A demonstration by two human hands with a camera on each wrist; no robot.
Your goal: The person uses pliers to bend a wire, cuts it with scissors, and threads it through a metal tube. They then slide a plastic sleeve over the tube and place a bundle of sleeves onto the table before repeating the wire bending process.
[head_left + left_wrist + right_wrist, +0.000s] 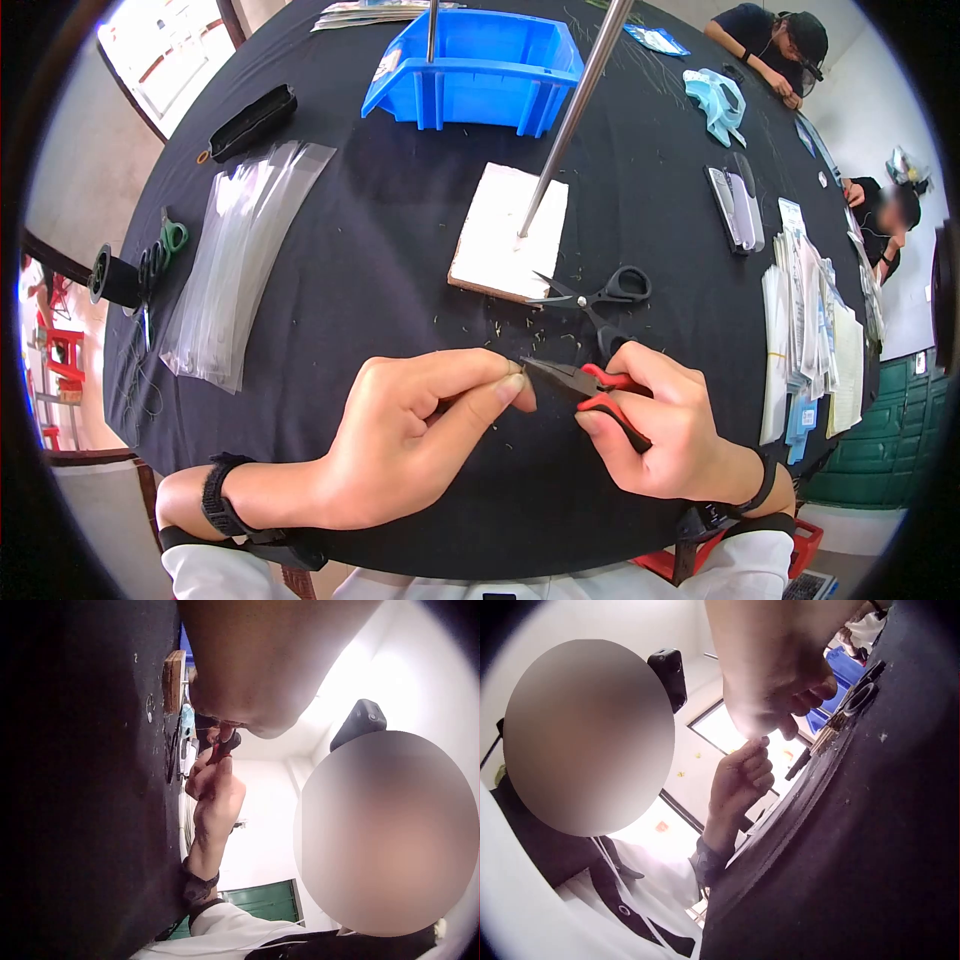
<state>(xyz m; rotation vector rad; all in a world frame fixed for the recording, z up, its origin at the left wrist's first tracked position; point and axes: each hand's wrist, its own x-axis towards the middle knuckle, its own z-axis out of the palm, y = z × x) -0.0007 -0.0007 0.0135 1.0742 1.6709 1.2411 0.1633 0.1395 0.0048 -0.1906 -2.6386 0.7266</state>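
In the head view my right hand (670, 425) grips needle-nose pliers (572, 380) with red and black handles. Their tips point left and end right beside the fingertips of my left hand (420, 440). Thumb and forefinger of that hand pinch a tiny thin piece (522, 368), mostly hidden between them; I cannot tell its kind. Both hands are held over the black tablecloth. The left wrist view shows the right hand (217, 799) around the pliers' red handle, and the right wrist view shows the left hand (739, 787) with curled fingers.
Black-handled scissors (590, 300) lie just beyond the pliers, by a white block (500, 225) with a metal rod (575, 115). Farther back stands a blue bin (470, 90). Clear plastic sleeves (240, 260) lie left; a stapler (735, 205) and stacked packets (800, 320) lie right.
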